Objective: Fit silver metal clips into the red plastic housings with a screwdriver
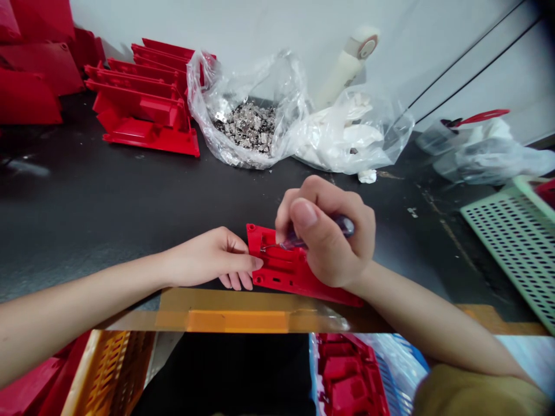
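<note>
A red plastic panel (277, 279) lies near the front edge of the dark table. My left hand (217, 257) grips its left end, thumb on top and fingers along the edge and below. Closed in a fist, my right hand (332, 231) holds a screwdriver (295, 240) with a dark, translucent handle. Its thin metal shaft points left, and the tip is at a small metal piece, which looks like a spring or clip, in the panel's left part. My right hand hides part of the panel's right half.
Behind stand a row of red panels (143, 110), an open plastic bag of small metal clips (249, 127), a bag of white material (347, 133) and a cream bottle (344, 66). A pale green basket (511, 225) is at right. Below the table edge are a yellow crate (108, 370) and more red parts (351, 375).
</note>
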`<state>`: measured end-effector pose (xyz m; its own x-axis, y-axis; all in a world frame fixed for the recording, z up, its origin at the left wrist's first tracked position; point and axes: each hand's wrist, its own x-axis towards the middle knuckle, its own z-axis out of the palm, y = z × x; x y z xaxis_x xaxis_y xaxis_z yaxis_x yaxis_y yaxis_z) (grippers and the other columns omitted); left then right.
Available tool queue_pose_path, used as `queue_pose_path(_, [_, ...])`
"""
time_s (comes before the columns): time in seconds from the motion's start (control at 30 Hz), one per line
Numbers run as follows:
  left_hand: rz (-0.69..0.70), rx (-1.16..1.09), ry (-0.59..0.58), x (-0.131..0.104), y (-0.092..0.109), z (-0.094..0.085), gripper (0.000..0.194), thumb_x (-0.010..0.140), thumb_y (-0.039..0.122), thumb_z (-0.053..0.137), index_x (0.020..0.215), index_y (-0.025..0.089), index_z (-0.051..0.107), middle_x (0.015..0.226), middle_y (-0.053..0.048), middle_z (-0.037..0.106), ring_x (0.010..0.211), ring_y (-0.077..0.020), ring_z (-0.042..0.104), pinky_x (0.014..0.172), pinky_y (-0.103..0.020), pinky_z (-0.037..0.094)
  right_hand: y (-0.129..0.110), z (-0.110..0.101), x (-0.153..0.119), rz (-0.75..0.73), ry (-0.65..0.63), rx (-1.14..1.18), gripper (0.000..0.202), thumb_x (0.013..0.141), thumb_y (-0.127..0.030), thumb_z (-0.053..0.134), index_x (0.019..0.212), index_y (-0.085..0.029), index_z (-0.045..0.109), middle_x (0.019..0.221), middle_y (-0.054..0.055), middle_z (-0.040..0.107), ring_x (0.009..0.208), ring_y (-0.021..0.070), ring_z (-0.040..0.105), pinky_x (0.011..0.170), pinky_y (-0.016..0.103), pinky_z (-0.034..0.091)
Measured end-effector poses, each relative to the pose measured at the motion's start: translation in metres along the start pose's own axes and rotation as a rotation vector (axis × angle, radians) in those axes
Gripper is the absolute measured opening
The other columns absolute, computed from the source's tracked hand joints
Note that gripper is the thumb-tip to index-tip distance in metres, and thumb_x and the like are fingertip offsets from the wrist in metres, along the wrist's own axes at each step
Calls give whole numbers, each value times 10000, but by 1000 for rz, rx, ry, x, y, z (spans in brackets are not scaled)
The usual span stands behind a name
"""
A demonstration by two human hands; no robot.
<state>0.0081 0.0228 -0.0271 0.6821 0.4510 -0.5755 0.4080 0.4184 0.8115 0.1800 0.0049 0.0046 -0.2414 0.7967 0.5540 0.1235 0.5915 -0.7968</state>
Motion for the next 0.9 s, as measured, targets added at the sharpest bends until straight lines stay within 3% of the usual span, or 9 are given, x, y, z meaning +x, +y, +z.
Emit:
queue_pose_path(0.27, [16, 19, -5, 0, 1, 0, 272, 722, 405, 716, 636, 149, 685, 627, -8, 695, 581, -105, 617, 572, -194, 488, 5, -3, -1, 105, -63, -16, 423, 940, -349, 499, 559, -193, 401, 511, -34, 416, 467, 81, 404, 442, 254, 285])
queue_pose_path(0.53, [12, 46, 15, 2, 2, 1, 269, 736, 400, 697, 634, 152, 688, 601, -6, 687, 572, -111, 625, 579, -202, 497, 7, -3, 5, 58, -87, -29, 503, 939, -403, 497, 501, -158, 471, 473, -36, 440, 445, 50, 400, 431, 215, 293])
queue_pose_path(0.67, [-22, 44, 41, 0, 5, 3, 288, 692, 421, 739, 622, 146, 688, 581, -4, 676, 559, -102, 613, 568, -188, 492, 12, -2, 13, 187, 3, 85, 532, 907, -435, 539, 454, -168, 461, 421, -36, 434, 421, 58, 423, 432, 210, 334])
queue_pose_path(0.77, [-51, 64, 57, -3, 8, 5, 319, 660, 445, 760, 604, 140, 688, 569, -10, 670, 536, -96, 591, 550, -185, 480, 10, -7, 23, 351, 179, 184, 581, 863, -480, 586, 403, -185, 390, 374, -27, 448, 363, 59, 412, 394, 211, 346])
queue_pose_path(0.83, [-60, 79, 55, -4, 9, 5, 332, 661, 455, 757, 599, 136, 687, 568, -15, 669, 535, -97, 591, 546, -187, 477, 7, -12, 27, 379, 263, 209, 575, 850, -505, 591, 414, -186, 396, 386, -22, 478, 327, 49, 376, 343, 209, 302])
queue_pose_path(0.9, [-69, 87, 46, -4, 9, 4, 344, 681, 466, 738, 603, 135, 684, 568, -20, 668, 539, -104, 599, 545, -194, 480, 3, -14, 28, 342, 234, 179, 518, 857, -474, 595, 454, -177, 462, 432, -24, 510, 327, 40, 372, 323, 204, 272])
